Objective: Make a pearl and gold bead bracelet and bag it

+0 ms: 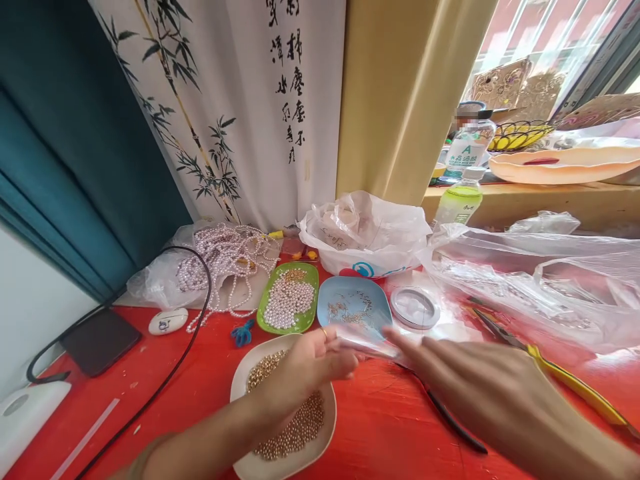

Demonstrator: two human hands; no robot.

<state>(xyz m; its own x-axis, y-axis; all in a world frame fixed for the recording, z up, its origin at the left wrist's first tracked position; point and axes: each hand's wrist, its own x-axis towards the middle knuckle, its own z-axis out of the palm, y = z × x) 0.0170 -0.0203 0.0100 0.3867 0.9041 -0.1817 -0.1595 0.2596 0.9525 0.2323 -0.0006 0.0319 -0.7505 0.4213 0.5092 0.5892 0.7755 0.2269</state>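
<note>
A small clear plastic bag spans the gap between my two hands, above the red table. My left hand, with a ring on one finger, is closed on the bag's left end. At the right end, my right hand has its fingers stretched out, blurred, with the fingertips at the bag; its thumb is hidden. Beneath my left forearm stands a white dish of gold beads. Just beyond the hands sit a blue tray with small metal bits and a green tray of pearly beads.
Pearl strands lie at the back left, near a phone and a black cable. A plastic-lined basin and a tape roll are at centre back. Yellow-handled pliers and plastic packets lie right.
</note>
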